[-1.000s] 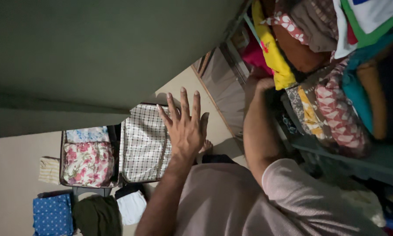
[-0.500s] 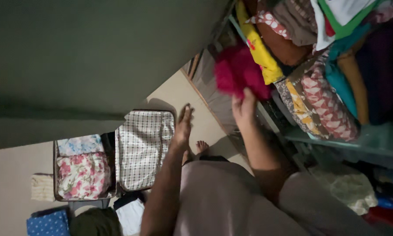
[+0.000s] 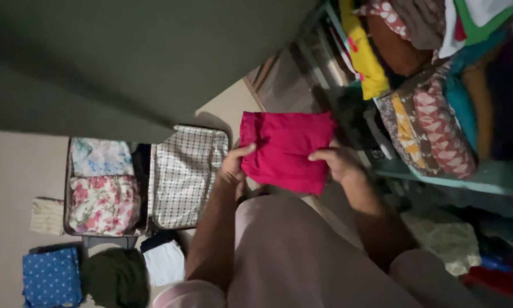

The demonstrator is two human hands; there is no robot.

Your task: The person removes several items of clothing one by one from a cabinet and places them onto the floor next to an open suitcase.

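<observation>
Cloth: a folded magenta cloth is held flat in front of the person's chest, between the open suitcase on the floor and the shelf of stacked clothes.
Left hand: the left hand pinches the cloth's left edge, thumb on top and fingers hidden beneath; gripping the edge keeps the fold from opening.
Right hand: the right hand grips the opposite edge the same way, thumb over the face; the two grips together hold the cloth taut and level.
Suitcase: it lies open flat on the floor, so both halves are reachable from above; floral clothes fill the left half, and the checked lining of the right half is bare.
Floor piles: a blue dotted cloth, a dark green one and a white one lie just beside the suitcase, within reach.
Shelf: folded clothes are stacked close together, edges outward, so each piece can be told apart.
</observation>
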